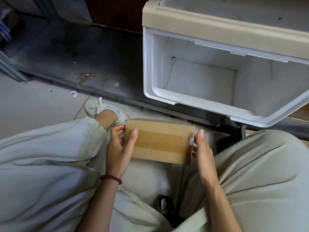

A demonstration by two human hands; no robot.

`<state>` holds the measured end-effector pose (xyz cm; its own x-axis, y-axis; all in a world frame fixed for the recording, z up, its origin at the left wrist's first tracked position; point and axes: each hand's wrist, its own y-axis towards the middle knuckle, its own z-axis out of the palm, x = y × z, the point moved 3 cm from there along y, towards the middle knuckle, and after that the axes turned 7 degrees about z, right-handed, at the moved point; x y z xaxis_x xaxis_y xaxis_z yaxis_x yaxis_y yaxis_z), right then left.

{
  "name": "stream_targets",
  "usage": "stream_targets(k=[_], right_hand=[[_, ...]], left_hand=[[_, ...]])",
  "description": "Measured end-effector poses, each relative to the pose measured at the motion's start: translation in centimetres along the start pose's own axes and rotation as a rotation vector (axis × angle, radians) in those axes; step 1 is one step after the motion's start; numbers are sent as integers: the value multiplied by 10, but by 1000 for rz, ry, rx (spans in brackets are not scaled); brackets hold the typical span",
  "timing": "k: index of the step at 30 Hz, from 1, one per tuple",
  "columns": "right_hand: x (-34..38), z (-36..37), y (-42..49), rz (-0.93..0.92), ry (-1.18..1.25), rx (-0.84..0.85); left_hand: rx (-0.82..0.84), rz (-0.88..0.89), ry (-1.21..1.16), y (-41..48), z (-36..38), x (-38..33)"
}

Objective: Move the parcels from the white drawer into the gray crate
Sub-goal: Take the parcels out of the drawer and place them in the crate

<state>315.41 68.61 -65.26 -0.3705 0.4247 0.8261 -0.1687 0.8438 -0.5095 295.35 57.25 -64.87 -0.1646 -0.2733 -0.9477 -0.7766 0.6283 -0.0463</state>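
Spanning the brown parcel (158, 141), glossy tape.

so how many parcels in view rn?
1: a cardboard parcel held between the left hand and right hand, in front of the white drawer, whose visible interior is empty; far part hidden.

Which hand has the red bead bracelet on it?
The left hand, holding the cardboard parcel's left end, has the bracelet at its wrist. The right hand's wrist is bare.

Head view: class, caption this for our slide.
Both hands, left hand and right hand, hold a taped cardboard parcel below the open white drawer.
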Motion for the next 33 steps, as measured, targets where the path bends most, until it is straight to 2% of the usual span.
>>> stream_targets(k=[6, 10, 14, 20, 24, 28, 33], right_hand=[[2, 0, -3, -20, 75, 3], [7, 0, -4, -161, 53, 37], [28, -7, -17, -295, 158, 47], [75, -48, -49, -512, 272, -36], [98, -98, -81, -606, 317, -130], [98, -153, -113, -670, 377, -299], [60, -221, -146, -623, 485, -562]], left_hand=[[-7, 61, 70, 0, 1, 3], [-35, 148, 0, -6, 2, -11], [-114, 269, -65, -14, -2, -33], [-111, 479, -181, -20, 6, -89], [5, 597, -262, -24, 32, -144], [197, 717, -328, -39, 71, -205], [476, 839, -271, -80, 142, -253]])
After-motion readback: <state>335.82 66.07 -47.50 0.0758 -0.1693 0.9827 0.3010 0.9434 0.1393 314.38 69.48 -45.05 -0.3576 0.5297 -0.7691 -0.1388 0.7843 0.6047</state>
